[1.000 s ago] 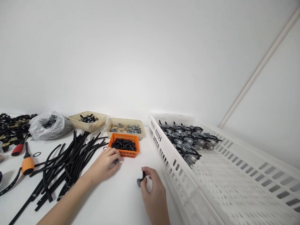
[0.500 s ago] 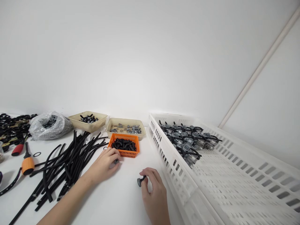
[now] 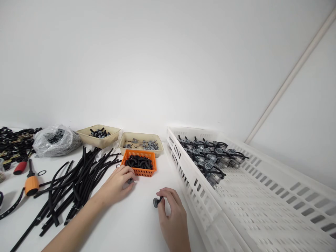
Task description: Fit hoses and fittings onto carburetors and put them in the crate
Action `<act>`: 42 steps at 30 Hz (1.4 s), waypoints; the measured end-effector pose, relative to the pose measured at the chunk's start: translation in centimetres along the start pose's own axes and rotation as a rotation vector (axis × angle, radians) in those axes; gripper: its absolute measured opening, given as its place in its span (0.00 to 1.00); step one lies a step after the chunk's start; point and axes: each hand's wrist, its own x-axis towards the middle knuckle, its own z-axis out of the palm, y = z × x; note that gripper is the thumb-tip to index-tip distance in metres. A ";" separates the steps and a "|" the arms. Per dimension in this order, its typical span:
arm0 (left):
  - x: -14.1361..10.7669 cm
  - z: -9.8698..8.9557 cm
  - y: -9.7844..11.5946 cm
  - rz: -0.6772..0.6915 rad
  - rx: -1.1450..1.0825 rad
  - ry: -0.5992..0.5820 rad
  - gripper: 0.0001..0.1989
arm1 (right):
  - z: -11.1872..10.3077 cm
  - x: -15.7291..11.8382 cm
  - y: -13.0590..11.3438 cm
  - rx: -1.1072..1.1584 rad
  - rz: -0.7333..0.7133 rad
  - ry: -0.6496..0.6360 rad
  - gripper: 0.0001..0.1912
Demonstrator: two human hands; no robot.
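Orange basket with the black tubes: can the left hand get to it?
Probably yes. The left hand sits right by the orange basket, and nothing seems to stand between them. It is holding a small dark part, though, so it might have to let go first.

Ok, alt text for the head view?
Two hands work at a white table: the right hand pinches a small dark round-headed part, the left hand holds a second part beside an orange basket of black hose pieces. A white crate of carburetors sits right.
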 end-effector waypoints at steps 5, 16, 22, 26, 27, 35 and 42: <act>0.0 0.0 -0.1 0.018 -0.007 0.012 0.08 | 0.0 -0.1 0.0 -0.003 -0.014 -0.006 0.11; -0.1 -0.1 0.1 -0.002 0.004 0.003 0.08 | 0.2 -0.1 0.2 -0.009 -0.020 0.024 0.07; 0.0 -0.2 0.2 -0.006 -0.003 -0.004 0.08 | 0.3 -0.2 0.4 0.011 0.006 0.022 0.02; 0.0 -0.2 0.2 -0.001 -0.004 -0.001 0.08 | 0.4 -0.3 0.6 0.009 0.006 0.014 0.04; 0.0 -0.1 0.2 0.001 -0.005 0.000 0.08 | 0.4 -0.3 0.6 0.010 0.002 0.014 0.04; 0.0 0.0 0.0 -0.010 -0.015 -0.008 0.09 | 0.3 -0.3 0.3 -0.001 0.015 -0.013 0.06; -0.1 0.0 0.0 -0.018 -0.017 -0.020 0.09 | 0.2 -0.5 0.2 -0.011 0.036 -0.011 0.07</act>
